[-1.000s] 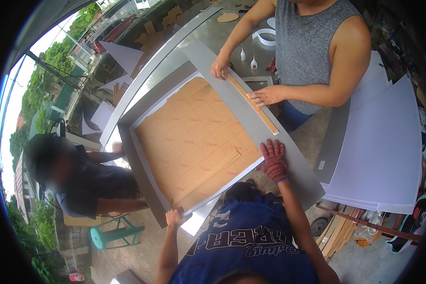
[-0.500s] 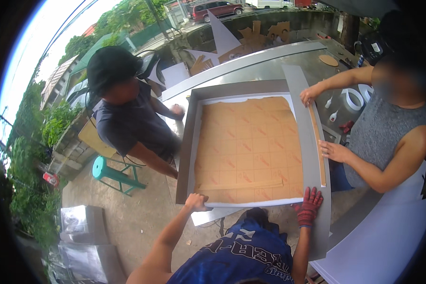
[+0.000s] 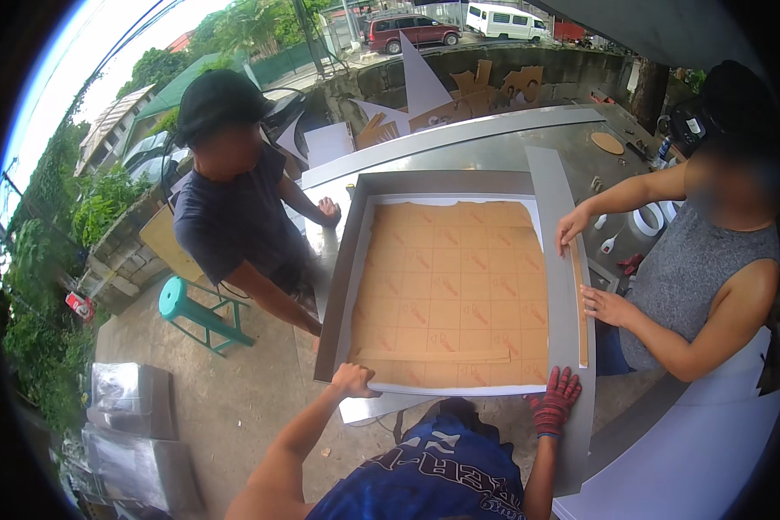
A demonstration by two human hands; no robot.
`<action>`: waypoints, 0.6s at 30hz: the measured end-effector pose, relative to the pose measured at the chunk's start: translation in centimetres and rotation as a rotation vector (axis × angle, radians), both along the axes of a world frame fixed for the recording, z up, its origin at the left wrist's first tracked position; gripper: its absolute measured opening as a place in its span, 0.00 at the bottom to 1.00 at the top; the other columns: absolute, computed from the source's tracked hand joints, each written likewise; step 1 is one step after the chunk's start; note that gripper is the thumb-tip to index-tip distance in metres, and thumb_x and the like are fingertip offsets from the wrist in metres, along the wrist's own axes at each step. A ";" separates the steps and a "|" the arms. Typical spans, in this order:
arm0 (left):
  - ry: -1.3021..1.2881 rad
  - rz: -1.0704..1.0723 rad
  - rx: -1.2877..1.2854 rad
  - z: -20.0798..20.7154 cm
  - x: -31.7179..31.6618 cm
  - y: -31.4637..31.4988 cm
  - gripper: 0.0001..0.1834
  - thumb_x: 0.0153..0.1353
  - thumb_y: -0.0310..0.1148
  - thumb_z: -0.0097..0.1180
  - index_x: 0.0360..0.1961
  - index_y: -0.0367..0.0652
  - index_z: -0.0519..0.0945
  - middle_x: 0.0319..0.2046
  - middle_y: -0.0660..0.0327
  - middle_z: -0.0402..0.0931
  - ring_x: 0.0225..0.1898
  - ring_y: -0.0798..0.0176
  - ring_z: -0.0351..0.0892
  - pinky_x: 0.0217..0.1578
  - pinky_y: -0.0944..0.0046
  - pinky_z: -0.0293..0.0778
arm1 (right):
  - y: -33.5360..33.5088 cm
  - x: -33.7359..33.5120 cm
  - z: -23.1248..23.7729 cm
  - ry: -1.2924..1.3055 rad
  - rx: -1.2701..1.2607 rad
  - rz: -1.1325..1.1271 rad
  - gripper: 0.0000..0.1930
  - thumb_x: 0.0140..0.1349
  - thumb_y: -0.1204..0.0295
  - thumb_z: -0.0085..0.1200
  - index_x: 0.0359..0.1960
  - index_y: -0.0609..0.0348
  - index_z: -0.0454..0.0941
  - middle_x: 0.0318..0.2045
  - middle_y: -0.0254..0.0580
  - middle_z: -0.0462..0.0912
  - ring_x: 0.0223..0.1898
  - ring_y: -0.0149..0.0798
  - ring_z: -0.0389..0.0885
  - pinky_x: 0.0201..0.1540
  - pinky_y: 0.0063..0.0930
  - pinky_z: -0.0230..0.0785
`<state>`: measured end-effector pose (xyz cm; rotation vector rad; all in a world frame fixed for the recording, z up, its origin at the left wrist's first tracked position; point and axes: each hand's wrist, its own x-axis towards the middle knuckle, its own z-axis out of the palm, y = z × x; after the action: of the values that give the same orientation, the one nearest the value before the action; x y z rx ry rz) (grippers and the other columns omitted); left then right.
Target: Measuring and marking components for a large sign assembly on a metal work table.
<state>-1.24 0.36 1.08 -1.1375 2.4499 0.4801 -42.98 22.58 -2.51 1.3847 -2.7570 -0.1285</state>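
Observation:
A large shallow grey box [image 3: 442,182] lies before me, its inside lined with brown printed paper [image 3: 451,286]. My bare left hand [image 3: 355,380] is closed over the box's near left corner. A long flat grey strip [image 3: 550,191] runs along the box's right side. On its near part, beside the box's near right corner, my right hand [image 3: 556,403] rests flat in a red knitted glove, fingers spread. Farther up the strip lies a narrow wooden slat [image 3: 582,321], touched by both hands of a co-worker [image 3: 702,251]. A loose brown strip [image 3: 433,356] lies across the paper.
A second co-worker [image 3: 238,199] stands at the left, one hand on the metal table [image 3: 485,154]. Another long grey strip [image 3: 459,137] lies at the back. Small bottles and white rings [image 3: 647,220] sit at the right. A green stool [image 3: 201,308] stands on the left floor.
The scene sits slightly lower in the picture, so my view has tilted. My hands keep their places on the box corner and the strip. The right co-worker's far hand has shifted slightly on the slat.

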 end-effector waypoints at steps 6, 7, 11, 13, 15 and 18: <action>-0.021 -0.001 -0.009 0.2 -0.3 0.5 0.30 0.41 0.63 0.57 0.28 0.45 0.82 0.28 0.53 0.81 0.34 0.51 0.82 0.35 0.54 0.76 | 0.5 0.1 0.5 -0.033 0.005 -0.014 0.56 0.35 0.36 0.60 0.66 0.52 0.54 0.67 0.51 0.51 0.68 0.60 0.44 0.68 0.57 0.32; -0.023 -0.020 -0.002 0.3 -0.4 0.4 0.30 0.41 0.63 0.57 0.28 0.45 0.82 0.28 0.53 0.81 0.34 0.51 0.82 0.35 0.54 0.76 | 0.7 0.0 0.4 -0.036 0.001 -0.017 0.56 0.34 0.36 0.60 0.66 0.52 0.54 0.67 0.51 0.51 0.68 0.60 0.44 0.68 0.57 0.32; 0.044 -0.011 -0.054 0.1 -0.1 -0.1 0.28 0.40 0.61 0.59 0.25 0.45 0.81 0.26 0.54 0.81 0.32 0.52 0.82 0.33 0.54 0.76 | 0.5 0.0 0.0 0.012 -0.065 0.024 0.57 0.34 0.36 0.60 0.65 0.52 0.55 0.66 0.51 0.53 0.68 0.59 0.46 0.68 0.57 0.33; 0.114 0.020 -0.076 -0.2 0.9 0.2 0.26 0.39 0.60 0.59 0.23 0.45 0.80 0.25 0.54 0.81 0.31 0.51 0.82 0.33 0.53 0.76 | -0.2 0.4 0.9 -0.019 -0.074 0.041 0.56 0.35 0.36 0.60 0.65 0.52 0.55 0.66 0.50 0.54 0.67 0.59 0.47 0.68 0.58 0.34; 0.109 0.025 -0.090 0.5 0.3 -0.2 0.25 0.39 0.58 0.59 0.22 0.44 0.80 0.24 0.54 0.81 0.31 0.50 0.82 0.33 0.53 0.76 | -0.6 0.4 1.6 -0.047 -0.062 0.001 0.55 0.35 0.37 0.60 0.65 0.51 0.55 0.66 0.50 0.54 0.67 0.59 0.47 0.68 0.58 0.34; 0.085 0.041 -0.085 0.6 0.0 -0.3 0.26 0.39 0.58 0.60 0.25 0.45 0.82 0.26 0.54 0.81 0.33 0.51 0.82 0.35 0.53 0.76 | -0.7 0.4 1.9 -0.039 -0.060 0.004 0.53 0.37 0.38 0.60 0.65 0.50 0.55 0.66 0.49 0.54 0.68 0.59 0.47 0.68 0.57 0.34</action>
<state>-1.26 0.05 1.70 -1.2275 2.5466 0.4490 -42.60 21.91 -0.58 1.3932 -2.7646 -0.0190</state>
